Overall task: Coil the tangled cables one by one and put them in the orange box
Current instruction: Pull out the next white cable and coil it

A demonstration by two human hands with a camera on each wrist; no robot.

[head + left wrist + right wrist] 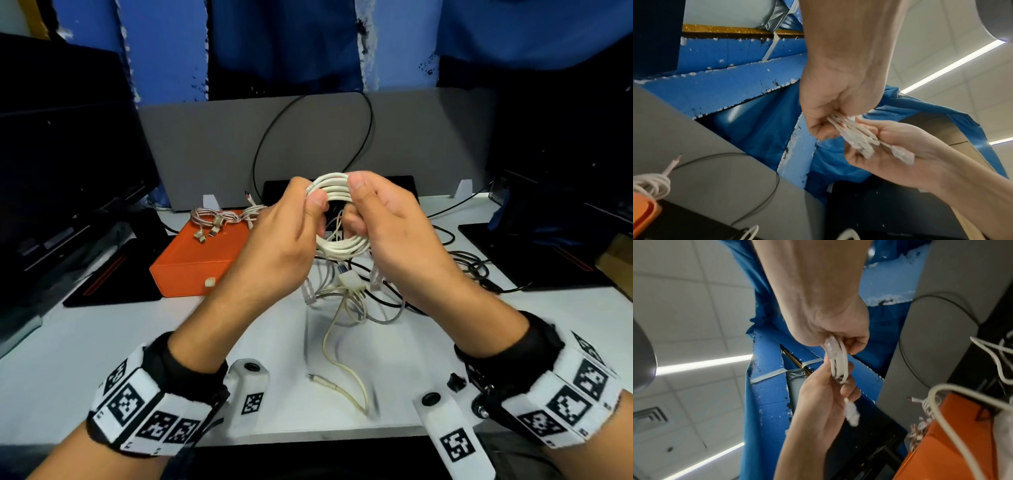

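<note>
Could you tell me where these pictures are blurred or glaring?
Head view: coil sharp, loose cable on the table smeared, frame edges bowed. Left wrist view: plugs blurred, ceiling light glaring. Right wrist view: plug and near cable blurred.

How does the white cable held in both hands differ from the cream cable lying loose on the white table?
The white cable is wound into neat loops; the cream cable sprawls uncoiled. The white one is held up by the left hand and right hand; the cream one rests on the table. Both are pale and thin.
</note>
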